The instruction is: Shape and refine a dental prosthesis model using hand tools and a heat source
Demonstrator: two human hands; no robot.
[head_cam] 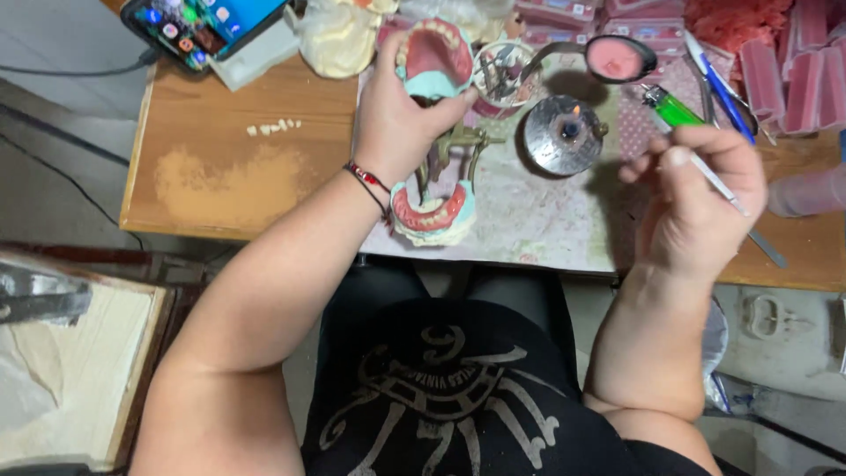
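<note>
A dental laboratory bench is shown, of a small, informal kind. A hinged metal articulator (449,150) is set on the wooden table (220,167), with pink wax dentures on pale plaster casts mounted in it: an upper one (434,55) and a lower one (430,211). A lit spirit burner (564,132) is placed beside it, and melted pink wax is held in a ladle (617,59). Sheets of pink wax (793,79) are stacked at the right. Loose false teeth (273,128) are scattered on the wood, and a plaster cast (339,40) is laid at the back. A jar of small tools (502,75) is kept close by.
</note>
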